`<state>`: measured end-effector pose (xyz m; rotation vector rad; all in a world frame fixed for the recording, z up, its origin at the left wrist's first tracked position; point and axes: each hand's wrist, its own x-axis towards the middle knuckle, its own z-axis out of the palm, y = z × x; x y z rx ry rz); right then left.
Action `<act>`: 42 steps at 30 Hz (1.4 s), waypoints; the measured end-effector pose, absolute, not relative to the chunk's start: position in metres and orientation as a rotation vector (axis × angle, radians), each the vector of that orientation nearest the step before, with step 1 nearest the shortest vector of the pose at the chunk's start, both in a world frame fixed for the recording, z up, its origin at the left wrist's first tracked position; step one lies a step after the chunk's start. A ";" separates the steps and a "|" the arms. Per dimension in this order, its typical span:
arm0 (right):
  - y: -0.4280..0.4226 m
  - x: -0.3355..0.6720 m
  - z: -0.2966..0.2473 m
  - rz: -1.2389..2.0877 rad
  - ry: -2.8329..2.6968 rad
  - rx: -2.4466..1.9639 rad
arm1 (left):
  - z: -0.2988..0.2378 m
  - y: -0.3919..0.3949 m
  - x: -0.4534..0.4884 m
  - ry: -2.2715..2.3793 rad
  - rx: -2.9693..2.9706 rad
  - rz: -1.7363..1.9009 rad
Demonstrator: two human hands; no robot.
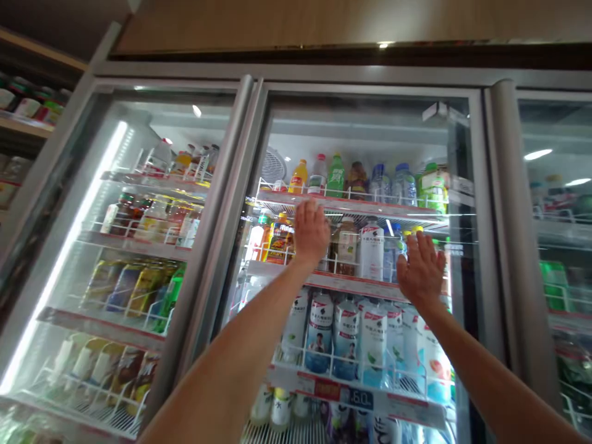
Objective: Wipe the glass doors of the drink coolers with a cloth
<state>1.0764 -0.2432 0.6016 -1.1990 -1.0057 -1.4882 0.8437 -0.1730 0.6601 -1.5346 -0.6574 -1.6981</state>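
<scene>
Both my arms reach up toward the middle glass door of a tall drinks fridge. My left hand is open, fingers upward and palm toward the glass, overlapping the second shelf's bottles in view. To its right, my right hand is open as well, with fingers apart. Neither holds anything; whether either palm touches the glass I cannot tell. Behind the door, the top shelf carries an orange drink bottle and a green bottle. Large white-and-blue bottles line a lower shelf behind a wire rail.
Left of the middle door stands another glass door with a long metal frame edge and shelves of cans and bottles. A thick grey upright borders the right-hand door. Above runs a wooden panel; open shelving is at far left.
</scene>
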 end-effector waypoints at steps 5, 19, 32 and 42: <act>-0.242 1.081 0.602 -1.490 -1.020 -1.160 | 0.627 -0.206 0.939 -0.124 -1.720 -1.219; -0.245 1.076 0.602 -1.459 -1.030 -1.199 | 0.624 -0.183 0.881 -0.338 -1.671 -1.496; -0.244 1.079 0.602 -1.469 -1.026 -1.178 | 0.616 -0.160 0.811 -0.593 -1.480 -1.778; -0.242 1.080 0.602 -1.444 -1.016 -1.184 | 0.609 -0.142 0.763 -0.717 -1.422 -1.861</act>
